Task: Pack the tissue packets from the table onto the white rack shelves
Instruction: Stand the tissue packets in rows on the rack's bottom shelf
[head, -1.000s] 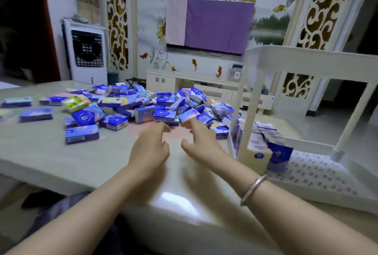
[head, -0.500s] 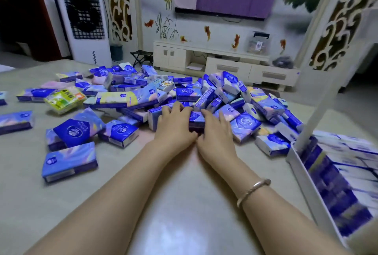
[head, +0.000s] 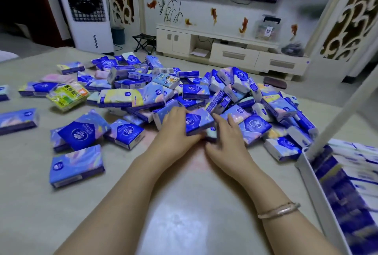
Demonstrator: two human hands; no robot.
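A heap of blue tissue packets (head: 196, 91) covers the middle of the grey table (head: 30, 203). At its near edge my left hand (head: 173, 132) grips one blue packet (head: 197, 120), with the thumb under its front edge. On that packet's right side my right hand (head: 227, 140) rests with fingers straight on neighbouring packets. The white rack (head: 313, 179) stands at the right edge of the view. Its lower shelf holds rows of packed packets (head: 347, 185).
Loose packets lie scattered to the left, among them a green-yellow one (head: 67, 96) and a large blue one (head: 76, 164). A slanted white rack post (head: 337, 113) rises just right of the heap. A white TV cabinet (head: 231, 50) and an air cooler (head: 81, 9) stand beyond the table.
Both hands have reached forward from the bare table into the heap. The left hand has taken hold of a blue packet. The view has tilted down and moved closer.
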